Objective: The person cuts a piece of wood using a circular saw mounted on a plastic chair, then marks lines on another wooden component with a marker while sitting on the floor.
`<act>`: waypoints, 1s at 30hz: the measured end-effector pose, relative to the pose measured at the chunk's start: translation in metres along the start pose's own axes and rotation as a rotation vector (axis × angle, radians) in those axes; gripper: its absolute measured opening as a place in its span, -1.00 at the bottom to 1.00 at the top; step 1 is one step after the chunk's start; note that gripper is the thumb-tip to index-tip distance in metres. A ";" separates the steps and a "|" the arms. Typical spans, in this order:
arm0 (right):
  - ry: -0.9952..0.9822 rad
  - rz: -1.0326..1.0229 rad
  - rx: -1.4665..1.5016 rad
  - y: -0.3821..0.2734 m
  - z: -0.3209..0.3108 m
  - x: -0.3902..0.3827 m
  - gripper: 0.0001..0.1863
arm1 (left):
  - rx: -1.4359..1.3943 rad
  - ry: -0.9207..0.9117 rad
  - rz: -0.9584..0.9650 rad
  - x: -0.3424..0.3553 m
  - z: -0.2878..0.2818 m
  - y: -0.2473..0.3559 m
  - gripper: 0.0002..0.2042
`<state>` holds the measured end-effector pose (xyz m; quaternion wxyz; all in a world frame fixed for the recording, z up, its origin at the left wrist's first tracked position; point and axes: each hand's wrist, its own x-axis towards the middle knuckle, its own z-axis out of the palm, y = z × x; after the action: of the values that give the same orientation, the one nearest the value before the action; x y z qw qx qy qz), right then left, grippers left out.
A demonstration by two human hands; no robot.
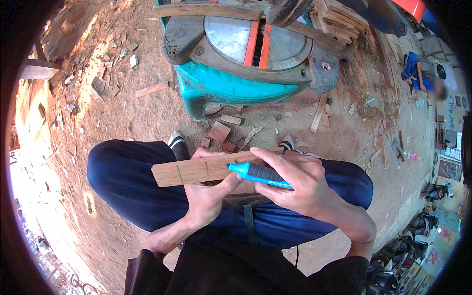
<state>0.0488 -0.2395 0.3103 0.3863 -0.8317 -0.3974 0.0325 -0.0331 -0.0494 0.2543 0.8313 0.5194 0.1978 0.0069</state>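
We see the left hand (209,199) closed around the underside of a short wooden slat (206,168), thumb pressed up at its near edge, keeping it level across the knees. The right hand (300,184) is wrapped around a blue marker (258,173), its tip touching the slat near two dark lines already drawn across the wood. The slat looks light and stiff, rough-sawn and not slippery (splinters along the edges seem likely), so we judge the hold from below near the middle a sound one, leaving the top face free. The marker is a smooth plastic barrel, easy to pinch. Beyond the knees stands a mitre saw (255,49) on a teal base (236,88), with offcuts (220,132) scattered on the sawdust floor (147,113). A stack of slats (339,19) lies behind the saw. There is no bin or box that we can make out; the far right edge is too warped to tell.
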 end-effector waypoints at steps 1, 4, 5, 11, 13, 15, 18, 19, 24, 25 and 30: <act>0.037 -0.024 0.003 0.000 0.000 0.001 -0.23 | 0.021 -0.013 0.035 -0.001 -0.001 0.000 -0.60; 0.057 -0.051 0.000 -0.003 -0.004 0.003 -0.28 | 0.050 -0.028 0.092 -0.002 0.000 0.002 -0.59; 0.044 -0.051 -0.002 -0.004 -0.006 0.003 -0.30 | 0.063 -0.033 0.112 -0.003 0.000 0.003 -0.59; -0.024 -0.058 -0.017 -0.005 -0.009 0.001 -0.16 | 0.054 -0.044 0.091 -0.003 -0.001 0.006 -0.59; -0.011 -0.072 -0.017 -0.004 -0.008 0.002 -0.17 | 0.051 -0.038 0.098 -0.003 -0.002 0.004 -0.59; 0.006 -0.081 -0.022 -0.004 -0.006 0.004 -0.18 | 0.047 -0.039 0.102 -0.001 0.000 0.004 -0.59; 0.122 0.016 0.087 -0.013 -0.015 0.011 -0.29 | -0.040 0.003 -0.049 0.005 0.004 0.013 -0.63; 0.124 0.184 0.199 -0.019 -0.028 0.012 -0.36 | -0.147 0.043 -0.096 0.007 0.003 0.015 -0.64; 0.275 0.367 0.224 -0.017 -0.040 0.013 -0.63 | -0.258 0.127 -0.140 0.013 -0.001 0.025 -0.64; 0.269 0.373 0.221 -0.015 -0.038 0.012 -0.64 | -0.228 0.114 -0.138 0.014 -0.004 0.024 -0.64; 0.135 0.338 0.217 -0.019 -0.029 0.012 -0.68 | -0.231 0.125 -0.101 0.014 -0.004 0.021 -0.65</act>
<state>0.0553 -0.2421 0.3465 0.4885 -0.8403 -0.2196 0.0834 -0.0171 -0.0328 0.2667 0.8709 0.4082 0.2730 0.0203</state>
